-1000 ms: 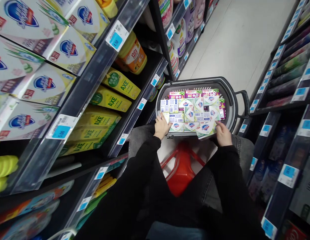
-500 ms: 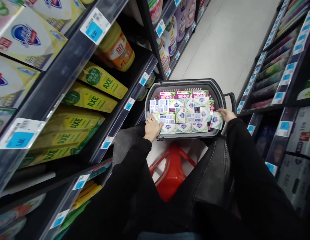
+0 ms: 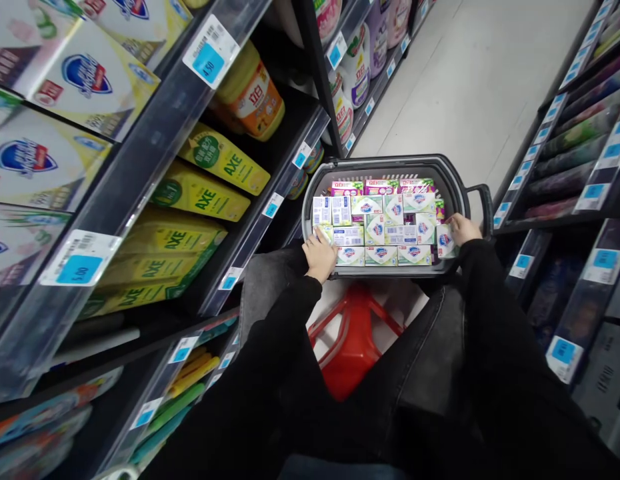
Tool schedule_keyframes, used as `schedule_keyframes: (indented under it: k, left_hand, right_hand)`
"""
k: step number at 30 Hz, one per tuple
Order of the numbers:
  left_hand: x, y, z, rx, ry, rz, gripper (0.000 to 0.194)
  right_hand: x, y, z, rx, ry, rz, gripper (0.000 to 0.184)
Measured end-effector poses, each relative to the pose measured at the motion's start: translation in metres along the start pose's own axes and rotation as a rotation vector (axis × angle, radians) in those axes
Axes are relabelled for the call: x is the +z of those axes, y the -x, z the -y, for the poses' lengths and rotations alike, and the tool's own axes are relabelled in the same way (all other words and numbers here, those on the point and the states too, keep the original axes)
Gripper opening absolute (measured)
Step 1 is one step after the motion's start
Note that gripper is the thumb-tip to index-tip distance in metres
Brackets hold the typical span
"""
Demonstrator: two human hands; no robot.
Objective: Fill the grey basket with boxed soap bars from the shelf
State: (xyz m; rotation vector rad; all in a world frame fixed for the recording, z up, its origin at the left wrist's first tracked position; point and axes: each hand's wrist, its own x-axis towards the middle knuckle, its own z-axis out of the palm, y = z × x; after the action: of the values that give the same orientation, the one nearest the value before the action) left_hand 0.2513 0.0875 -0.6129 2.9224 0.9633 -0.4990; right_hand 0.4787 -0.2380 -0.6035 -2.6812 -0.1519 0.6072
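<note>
A grey plastic basket [image 3: 463, 193] sits on my knees, packed with several white-and-green soap boxes [image 3: 381, 227] and pink packs along its far side. My left hand [image 3: 321, 254] rests on the basket's near left corner, fingers curled over a soap box there. My right hand [image 3: 463, 229] is at the basket's right side, fingers closed on one soap box [image 3: 445, 241] that stands on edge against the wall. Both arms wear black sleeves.
Shelves on the left hold yellow AXE packs [image 3: 210, 197], an orange-labelled bottle [image 3: 250, 93] and soap multipacks [image 3: 85, 77] behind blue price tags. A red stool [image 3: 357, 340] shows between my legs. Dark shelving [image 3: 580, 153] lines the right; pale aisle floor [image 3: 470, 80] runs ahead.
My right hand carried a soap box from the basket's near right corner to its right wall and set it on edge. The left hand stayed on the near left corner.
</note>
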Motion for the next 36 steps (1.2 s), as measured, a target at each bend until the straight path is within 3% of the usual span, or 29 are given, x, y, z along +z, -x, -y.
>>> schedule_keyframes:
  k: [7,17,24,30,36]
  left_hand:
    - [-0.004,0.012,-0.003,-0.054,0.053,-0.004,0.077]
    - [0.001,0.000,-0.006,-0.057,0.108,0.008,0.079]
    - [-0.005,0.000,-0.004,-0.044,0.140,0.057,0.082]
    - [-0.006,-0.004,-0.006,-0.008,0.174,0.073,0.079]
    - [-0.005,-0.010,-0.020,-0.112,0.172,0.092,0.079]
  right_hand:
    - [0.002,0.002,0.000,0.018,-0.031,-0.018,0.019]
    - [0.001,0.002,-0.001,0.015,0.006,-0.022,0.021]
    - [-0.013,0.011,0.006,0.062,0.120,-0.071,0.024]
    - [-0.028,0.018,-0.016,0.202,0.030,-0.208,0.024]
    - [-0.026,0.017,-0.027,0.213,-0.007,-0.146,0.024]
